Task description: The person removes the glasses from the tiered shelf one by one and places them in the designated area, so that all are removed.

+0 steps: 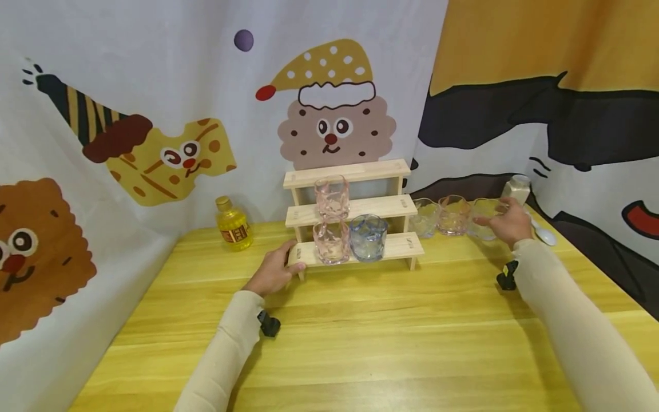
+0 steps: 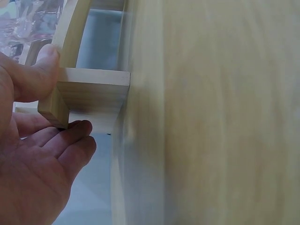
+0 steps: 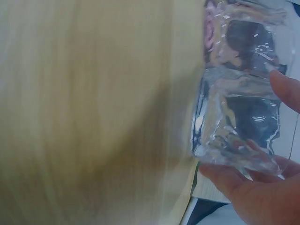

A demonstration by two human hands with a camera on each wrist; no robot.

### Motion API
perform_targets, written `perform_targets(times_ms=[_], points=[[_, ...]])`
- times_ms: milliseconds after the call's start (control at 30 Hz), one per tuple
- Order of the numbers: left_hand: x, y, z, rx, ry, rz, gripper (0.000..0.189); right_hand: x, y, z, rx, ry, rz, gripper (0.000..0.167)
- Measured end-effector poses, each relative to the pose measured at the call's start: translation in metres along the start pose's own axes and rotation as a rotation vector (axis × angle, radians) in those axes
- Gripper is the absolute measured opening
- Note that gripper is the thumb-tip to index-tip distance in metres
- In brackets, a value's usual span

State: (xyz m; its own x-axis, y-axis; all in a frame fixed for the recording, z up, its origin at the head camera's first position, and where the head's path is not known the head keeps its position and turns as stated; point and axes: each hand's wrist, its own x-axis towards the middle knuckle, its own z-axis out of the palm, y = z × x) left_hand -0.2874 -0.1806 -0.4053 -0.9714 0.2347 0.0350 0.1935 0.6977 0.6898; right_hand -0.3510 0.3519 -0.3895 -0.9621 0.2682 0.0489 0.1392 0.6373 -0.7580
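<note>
The left hand [image 1: 273, 269], arm reaching forward, pinches the lowest step [image 1: 401, 245] of the pale wooden three-tier stand [image 1: 355, 171] between thumb and fingers; well apart, a clear wavy glass tumbler [image 3: 241, 122] sits gripped in the right hand [image 1: 511, 223], arm likewise outstretched.

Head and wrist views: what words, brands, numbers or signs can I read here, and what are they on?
No text is legible in any view.
Yellow bottle: its label bears marks too small and blurred to read.
Wooden stand: small dark marks near its ends; I can't tell whether they're writing.
</note>
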Motion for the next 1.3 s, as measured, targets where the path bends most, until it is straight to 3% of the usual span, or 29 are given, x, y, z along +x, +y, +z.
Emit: perform_targets(times_ms=[333,700,967,1133,1300], points=[[-0.001,-0.001,0.0,0.005,0.002,0.016,0.066,0.012,0.006,0.0,-0.087,-0.046,-0.053,0.103],[-0.002,-0.002,0.0,0.004,0.002,0.04,0.065,0.007,0.0,-0.006,-0.19,-0.064,-0.066,0.104],[-0.001,-0.002,0.0,0.02,0.007,0.051,0.064,-0.008,-0.023,-0.012,-0.139,0.006,-0.061,0.097],[0.001,-0.003,0.0,0.022,0.02,0.052,0.064,-0.016,-0.046,-0.006,-0.109,0.075,-0.125,0.087],[0.001,-0.004,0.001,0.021,0.011,0.046,0.065,-0.026,-0.063,0.003,-0.148,0.183,-0.211,0.074]])
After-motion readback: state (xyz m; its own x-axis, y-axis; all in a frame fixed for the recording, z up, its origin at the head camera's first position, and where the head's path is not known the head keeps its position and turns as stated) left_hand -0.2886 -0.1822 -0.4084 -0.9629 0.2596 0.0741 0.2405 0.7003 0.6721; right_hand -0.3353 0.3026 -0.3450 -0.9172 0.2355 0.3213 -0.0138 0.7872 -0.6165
